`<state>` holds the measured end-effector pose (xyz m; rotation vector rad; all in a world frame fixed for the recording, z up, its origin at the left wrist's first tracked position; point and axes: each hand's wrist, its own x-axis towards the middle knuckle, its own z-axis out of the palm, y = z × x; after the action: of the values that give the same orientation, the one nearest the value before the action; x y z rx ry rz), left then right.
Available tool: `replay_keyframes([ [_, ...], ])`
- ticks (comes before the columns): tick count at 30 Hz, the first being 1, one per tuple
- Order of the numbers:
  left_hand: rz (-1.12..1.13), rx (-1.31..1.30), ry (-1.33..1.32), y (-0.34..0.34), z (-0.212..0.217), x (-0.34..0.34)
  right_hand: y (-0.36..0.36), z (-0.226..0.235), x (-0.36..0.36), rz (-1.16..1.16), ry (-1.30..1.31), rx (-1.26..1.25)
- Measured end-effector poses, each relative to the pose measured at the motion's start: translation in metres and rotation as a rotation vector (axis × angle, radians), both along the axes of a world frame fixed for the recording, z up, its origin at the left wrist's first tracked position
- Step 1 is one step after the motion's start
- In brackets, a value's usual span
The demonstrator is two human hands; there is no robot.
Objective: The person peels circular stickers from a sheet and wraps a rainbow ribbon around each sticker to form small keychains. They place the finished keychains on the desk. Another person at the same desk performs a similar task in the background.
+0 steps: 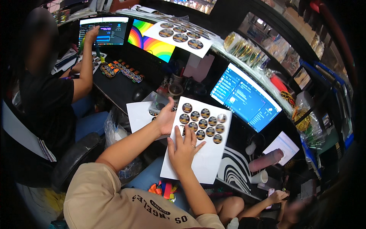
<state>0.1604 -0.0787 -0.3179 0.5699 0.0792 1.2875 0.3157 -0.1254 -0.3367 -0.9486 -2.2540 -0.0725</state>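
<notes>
the sheet (207, 152) is held at its upper-left edge by left hand (166, 118); right hand (183, 149) fingers are spread flat on it, stickers (204, 123) just beyond.

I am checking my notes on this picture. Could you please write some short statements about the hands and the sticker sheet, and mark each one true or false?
1. The left hand grips the left edge of the white sticker sheet. True.
2. The right hand lies flat on the sheet, fingers spread. True.
3. The round stickers fill the whole sheet. False: they sit only in its upper part; the lower part is bare white.
4. The monitor to the right of the sheet shows a rainbow. False: it shows a blue screen; the rainbow screen is farther back, to the left.
5. A co-worker's hand reaches up to a screen at the far left. True.
</notes>
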Motion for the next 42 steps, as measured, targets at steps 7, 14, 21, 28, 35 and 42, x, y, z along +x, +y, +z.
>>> replay_keyframes([
  [7, 0.193, -0.221, 0.371, -0.006, -0.075, 0.019, -0.001, -0.054, 0.024, -0.010, 0.030, -0.201],
  [14, 0.084, -0.187, 0.296, -0.012, -0.074, 0.016, 0.038, -0.050, 0.101, -0.334, 0.459, -0.045],
  [21, 0.058, -0.220, 0.239, -0.011, -0.075, 0.016, 0.065, -0.062, 0.136, 0.150, 1.161, -0.992],
  [28, 0.095, -0.230, 0.234, 0.027, -0.087, 0.037, 0.101, -0.082, 0.161, 0.183, 1.141, -0.930],
  [35, 0.126, -0.294, 0.468, 0.044, -0.109, 0.068, 0.120, -0.104, 0.179, 0.135, 1.233, -0.918],
  [42, 0.090, -0.294, 0.385, 0.042, -0.115, 0.065, 0.117, -0.100, 0.183, 0.160, 1.259, -0.951],
])
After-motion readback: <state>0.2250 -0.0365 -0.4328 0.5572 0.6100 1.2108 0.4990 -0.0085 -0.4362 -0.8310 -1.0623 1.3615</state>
